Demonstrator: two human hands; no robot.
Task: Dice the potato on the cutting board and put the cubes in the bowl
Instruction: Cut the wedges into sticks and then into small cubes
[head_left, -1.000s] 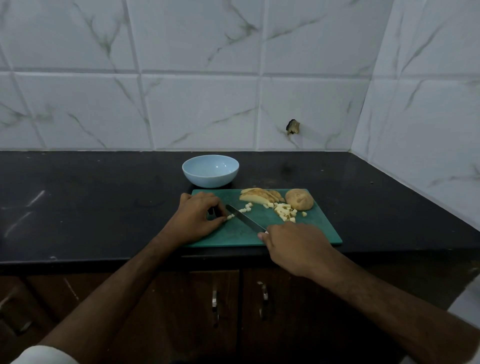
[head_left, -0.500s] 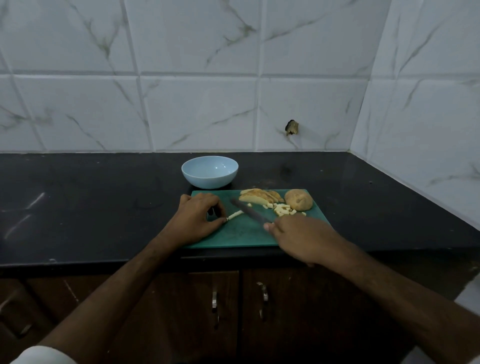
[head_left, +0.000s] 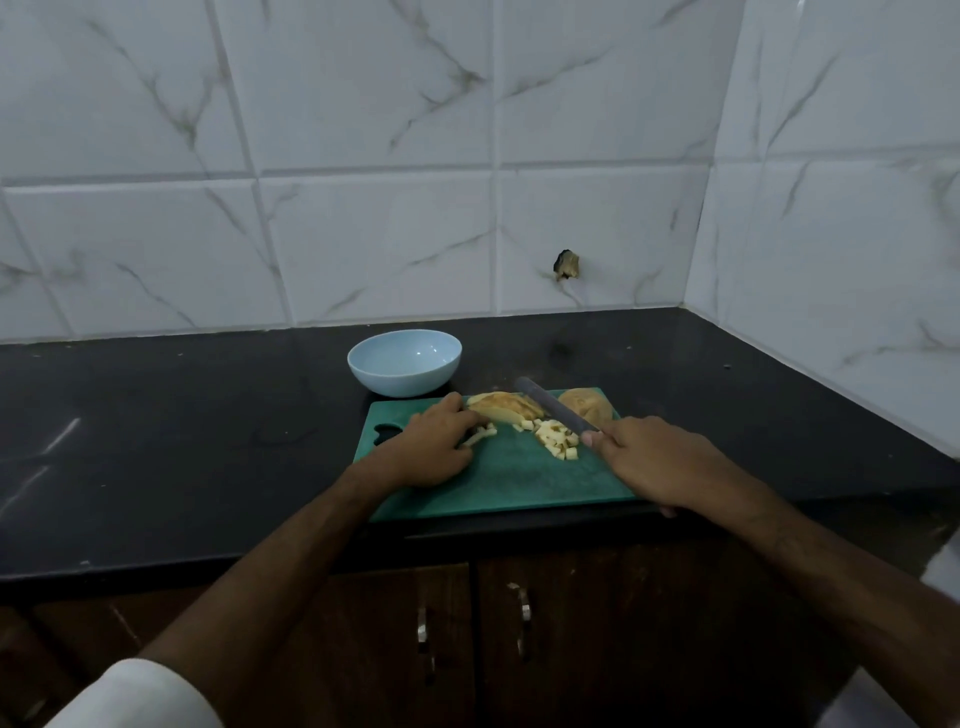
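knife (head_left: 555, 410) now raised, swung toward potato slices (head_left: 506, 406)

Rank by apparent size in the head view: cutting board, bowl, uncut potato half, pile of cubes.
1. cutting board, largest by far.
2. bowl.
3 and 4. uncut potato half and pile of cubes: they look about alike, and the knife covers part of the potato, so no ranking between them.

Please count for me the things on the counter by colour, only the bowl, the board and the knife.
Light blue: 1, the bowl
Green: 1, the cutting board
Grey: 1, the knife, held by the right hand
Total: 3
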